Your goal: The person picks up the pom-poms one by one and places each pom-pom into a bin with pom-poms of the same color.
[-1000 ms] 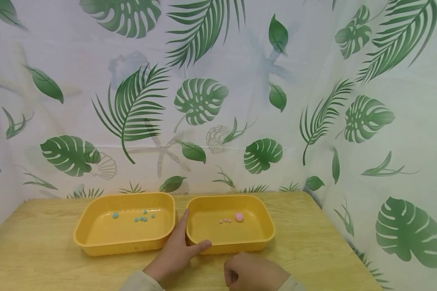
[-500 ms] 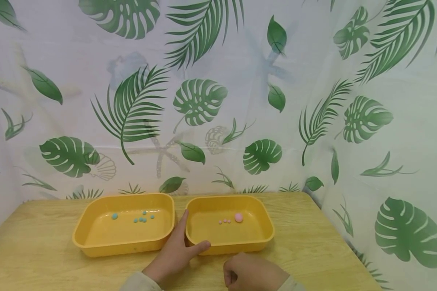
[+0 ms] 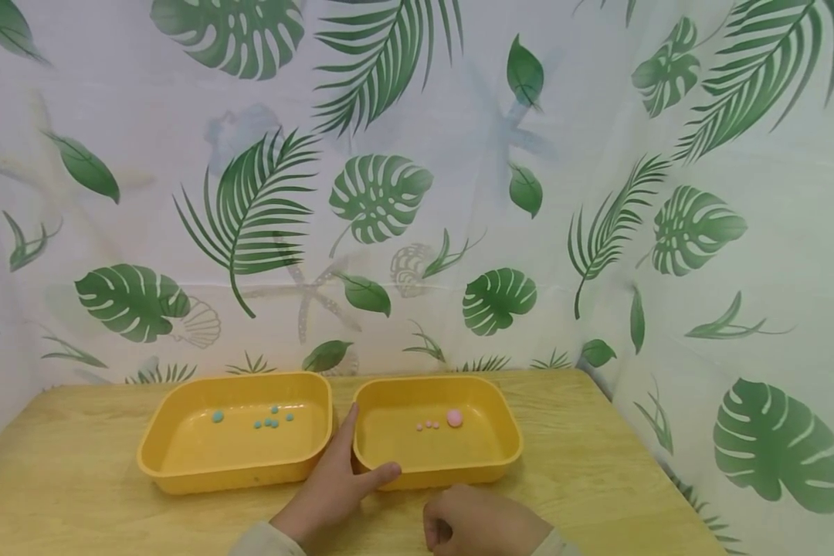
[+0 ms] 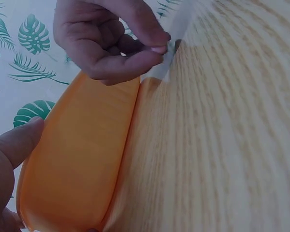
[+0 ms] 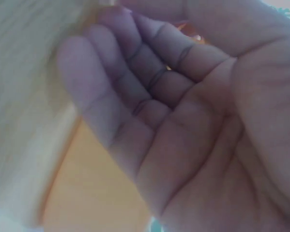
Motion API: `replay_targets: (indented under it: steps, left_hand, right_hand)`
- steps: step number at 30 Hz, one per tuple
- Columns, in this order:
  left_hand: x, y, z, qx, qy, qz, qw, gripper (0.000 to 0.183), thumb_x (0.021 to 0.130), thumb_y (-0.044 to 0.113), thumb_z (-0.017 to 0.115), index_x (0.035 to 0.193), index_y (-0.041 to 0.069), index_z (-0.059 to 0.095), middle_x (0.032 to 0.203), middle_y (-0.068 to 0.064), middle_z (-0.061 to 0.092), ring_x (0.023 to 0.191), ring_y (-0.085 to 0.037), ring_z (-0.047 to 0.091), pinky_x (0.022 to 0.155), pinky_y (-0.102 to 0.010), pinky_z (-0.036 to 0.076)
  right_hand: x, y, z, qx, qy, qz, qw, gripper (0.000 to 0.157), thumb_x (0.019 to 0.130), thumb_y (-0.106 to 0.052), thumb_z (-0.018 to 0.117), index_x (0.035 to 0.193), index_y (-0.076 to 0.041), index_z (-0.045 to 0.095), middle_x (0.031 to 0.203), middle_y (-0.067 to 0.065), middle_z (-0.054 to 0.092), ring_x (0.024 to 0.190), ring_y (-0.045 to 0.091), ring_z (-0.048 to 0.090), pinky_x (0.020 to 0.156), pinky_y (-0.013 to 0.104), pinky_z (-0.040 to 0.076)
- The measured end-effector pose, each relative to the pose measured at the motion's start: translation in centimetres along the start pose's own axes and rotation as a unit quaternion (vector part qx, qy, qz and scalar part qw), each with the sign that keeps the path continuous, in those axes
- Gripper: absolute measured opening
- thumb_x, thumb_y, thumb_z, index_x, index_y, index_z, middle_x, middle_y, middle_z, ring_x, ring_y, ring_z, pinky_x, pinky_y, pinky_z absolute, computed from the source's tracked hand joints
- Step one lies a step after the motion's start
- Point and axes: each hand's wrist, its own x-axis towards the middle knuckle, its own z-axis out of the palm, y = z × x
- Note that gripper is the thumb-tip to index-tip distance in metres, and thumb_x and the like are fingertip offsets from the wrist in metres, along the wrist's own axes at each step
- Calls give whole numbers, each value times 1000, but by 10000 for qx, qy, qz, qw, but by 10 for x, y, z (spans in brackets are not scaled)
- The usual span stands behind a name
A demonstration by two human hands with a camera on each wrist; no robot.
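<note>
My left hand [image 3: 332,483] rests against the near left corner of the right yellow tray [image 3: 436,477]. Its fingers lie straight along the side wall, and the thumb [image 4: 23,140] is spread along the front. Close in front of that tray is my right hand [image 3: 483,519]. Between its thumb and curled forefinger it pinches a small pink piece [image 4: 159,50], mostly hidden by the fingertips. Inside the right tray lie a larger pink ball [image 3: 455,418] and three tiny pink balls [image 3: 428,425]. The right wrist view shows the right palm [image 5: 198,159] with fingers bent inward.
A second yellow tray [image 3: 208,480] stands to the left, holding several small teal balls [image 3: 267,422] and a bigger teal ball [image 3: 218,416]. Both trays sit on a wood-grain table [image 3: 584,463]. A white leaf-print curtain [image 3: 417,340] hangs behind and at the sides.
The whole head view has shifted very slightly. Both hands, the trays and the balls otherwise keep their places.
</note>
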Motion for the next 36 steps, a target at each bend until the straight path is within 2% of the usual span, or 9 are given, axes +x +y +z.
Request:
replay_targets:
  steps: [2, 5, 8, 10, 13, 16, 20, 25, 36]
  left_hand:
    - [-1, 0, 0, -3, -3, -15, 10000, 112, 76, 58, 70, 154, 14, 3, 158, -13, 11, 143, -33, 14, 112, -55, 15]
    - [-1, 1, 0, -62, -24, -36, 10000, 112, 76, 58, 70, 154, 14, 2, 158, -14, 11, 143, -33, 15, 112, -56, 16]
    - [0, 2, 0, -116, -57, -42, 9999, 112, 76, 58, 70, 154, 15, 2, 158, -14, 11, 143, -33, 15, 112, -56, 16]
    - [1, 3, 1, -105, -67, -42, 9999, 113, 76, 58, 70, 154, 15, 2, 158, -14, 11, 143, -33, 15, 112, -56, 16]
    - [1, 3, 1, -62, -52, -46, 10000, 113, 76, 59, 70, 154, 14, 2, 158, -15, 11, 143, -34, 15, 112, -56, 16]
    - [1, 2, 1, -7, -16, -47, 10000, 113, 75, 59, 70, 154, 13, 2, 158, -15, 11, 143, -35, 15, 112, -57, 16]
    - [0, 1, 1, 63, 39, -24, 10000, 114, 75, 60, 70, 154, 13, 3, 158, -15, 12, 142, -35, 16, 112, -57, 17]
    - [0, 1, 0, 0, 51, 39, 10000, 114, 75, 59, 71, 154, 13, 3, 158, -14, 12, 142, -35, 15, 112, -56, 16]
    - [1, 0, 1, 33, 47, 117, 9999, 113, 76, 57, 71, 153, 12, 2, 158, -14, 12, 143, -34, 15, 112, -55, 16]
  right_hand:
    - [-1, 0, -4, 80, 17, -185, 9998, 12, 85, -21, 67, 75, -27, 63, 67, -18, 56, 59, -1, 50, 56, 19, 44]
    - [-2, 0, -12, 206, 147, -713, 9971, 10, 88, -20, 64, 80, -25, 67, 71, -19, 59, 62, -3, 51, 59, 17, 46]
    - [-6, 2, -22, 228, 555, -1195, 9910, 9, 90, -17, 64, 84, -21, 70, 74, -19, 59, 65, -5, 51, 62, 16, 48]
    - [-8, 3, -29, 144, 1052, -1358, 9850, 7, 90, -16, 64, 87, -19, 69, 76, -20, 59, 67, -5, 51, 64, 15, 48]
    - [-11, 3, -36, -63, 1953, -1234, 9729, 5, 89, -16, 66, 86, -20, 66, 76, -19, 56, 68, -2, 50, 65, 16, 48]
    - [-14, 3, -39, -357, 2854, -1048, 9520, 10, 85, -11, 68, 86, -19, 63, 78, -16, 55, 70, 2, 51, 65, 19, 48]
    - [-14, 2, -41, -411, 3644, -577, 9285, 16, 81, -6, 70, 86, -19, 61, 78, -14, 55, 69, 3, 52, 64, 20, 50]
    - [-11, 2, -43, -168, 3980, 7, 9172, 15, 82, -8, 69, 88, -21, 64, 79, -17, 58, 67, -1, 52, 63, 19, 51]
    - [-10, 10, -42, -313, 4266, 82, 9038, 14, 82, -14, 72, 82, -25, 64, 74, -20, 56, 67, 3, 53, 62, 18, 50]
